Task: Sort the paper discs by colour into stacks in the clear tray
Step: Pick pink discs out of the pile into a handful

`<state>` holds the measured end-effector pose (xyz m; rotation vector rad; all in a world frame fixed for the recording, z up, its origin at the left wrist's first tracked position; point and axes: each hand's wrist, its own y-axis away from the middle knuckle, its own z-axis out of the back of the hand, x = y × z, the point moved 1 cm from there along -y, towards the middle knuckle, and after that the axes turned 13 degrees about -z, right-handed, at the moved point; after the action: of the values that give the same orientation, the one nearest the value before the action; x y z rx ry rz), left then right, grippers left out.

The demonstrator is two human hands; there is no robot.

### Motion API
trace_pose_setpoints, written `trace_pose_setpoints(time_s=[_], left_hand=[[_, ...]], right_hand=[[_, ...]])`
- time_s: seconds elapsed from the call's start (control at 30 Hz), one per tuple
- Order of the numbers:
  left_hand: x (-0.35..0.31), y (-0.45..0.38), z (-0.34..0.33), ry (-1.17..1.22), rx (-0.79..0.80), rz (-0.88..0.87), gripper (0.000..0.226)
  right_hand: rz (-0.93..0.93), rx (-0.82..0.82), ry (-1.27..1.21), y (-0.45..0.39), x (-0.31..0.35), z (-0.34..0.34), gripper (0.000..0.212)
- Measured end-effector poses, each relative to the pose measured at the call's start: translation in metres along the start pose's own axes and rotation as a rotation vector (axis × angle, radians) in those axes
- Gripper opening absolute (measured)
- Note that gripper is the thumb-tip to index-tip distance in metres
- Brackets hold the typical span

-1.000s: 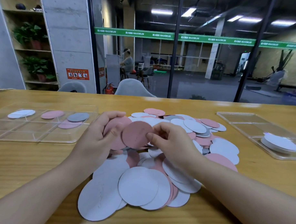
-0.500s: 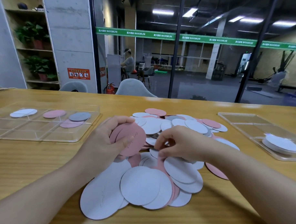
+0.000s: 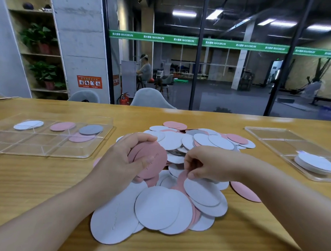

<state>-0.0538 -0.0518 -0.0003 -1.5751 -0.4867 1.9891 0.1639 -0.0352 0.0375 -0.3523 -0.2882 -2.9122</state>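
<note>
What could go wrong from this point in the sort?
1. The left hand holds several pink discs fanned loosely; some might slip back into the pile.
2. The right hand pinches a pink disc's edge under white ones, so pulling may scatter them.

A heap of white, pink and grey discs [image 3: 174,181] lies mid-table [image 3: 41,186], toward the near edge. The left hand [image 3: 122,160] grips a fan of pink discs [image 3: 151,159] just above the heap. The right hand [image 3: 209,164] pinches the edge of a pink disc [image 3: 181,178] within the heap. Toward the left edge a clear tray [image 3: 49,150] holds white, pink and grey discs in separate compartments. Near the right edge a second tray [image 3: 277,140] holds a white stack [image 3: 315,163].
</note>
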Motion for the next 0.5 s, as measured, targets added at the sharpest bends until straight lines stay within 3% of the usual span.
trace_pose_setpoints(time_s=[0.27,0.5], left_hand=[[0.001,-0.001,-0.001,0.01,0.004,-0.007,0.04],[0.001,0.002,-0.007,0.117,0.031,-0.003,0.026]], right_hand=[[0.093,-0.152,-0.188,0.001,0.004,0.003,0.012],[0.148,-0.309,-0.56,0.001,0.013,-0.007,0.018]])
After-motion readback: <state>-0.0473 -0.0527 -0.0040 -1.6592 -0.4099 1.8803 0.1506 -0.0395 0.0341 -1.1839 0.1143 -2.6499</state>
